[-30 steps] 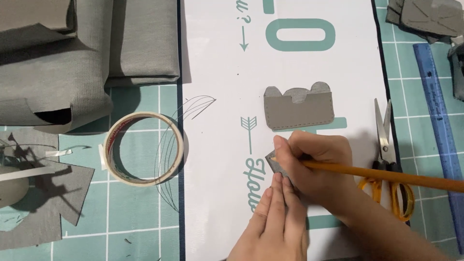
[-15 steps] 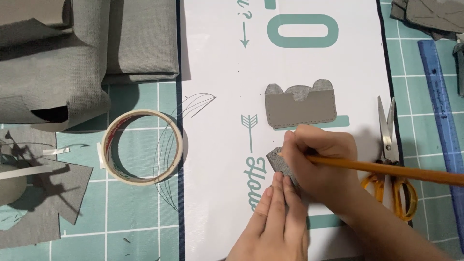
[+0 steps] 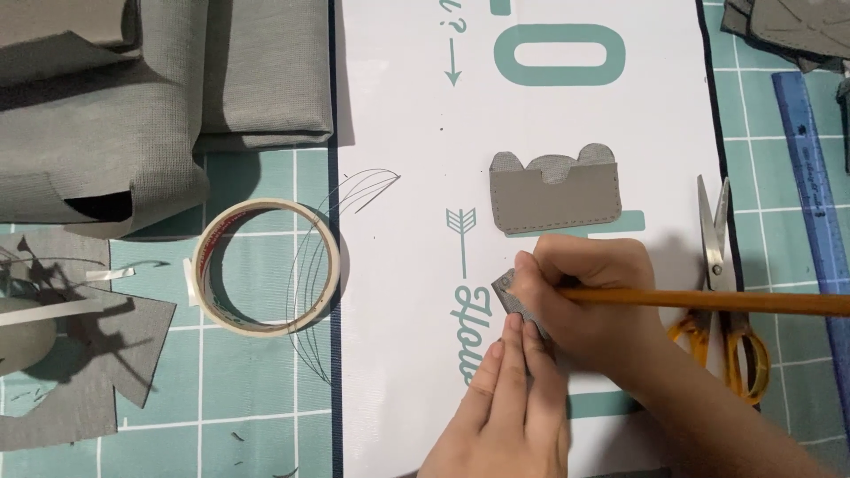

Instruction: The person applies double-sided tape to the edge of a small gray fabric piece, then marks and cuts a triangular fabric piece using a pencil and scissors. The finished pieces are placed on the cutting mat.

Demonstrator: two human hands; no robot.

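Note:
My right hand (image 3: 591, 296) grips a long orange pencil (image 3: 726, 302) whose tip is hidden under the fingers, on a small grey fabric piece (image 3: 509, 295). My left hand (image 3: 509, 403) lies flat with its fingertips pressing the lower edge of that piece onto the white printed sheet (image 3: 407, 265). Most of the piece is covered by both hands. Just above them lies a stitched grey card pouch (image 3: 553, 190) with two rounded tabs at its top.
Orange-handled scissors (image 3: 726, 292) lie right of my hands, beside a blue ruler (image 3: 815, 168). A roll of tape (image 3: 266, 265) sits on the teal cutting mat (image 3: 248, 381). Folded grey fabric (image 3: 159, 88) fills the upper left; grey offcuts (image 3: 80, 372) lie at lower left.
Both hands stay on the small grey piece; the pencil has tilted slightly toward level. Nothing else has moved.

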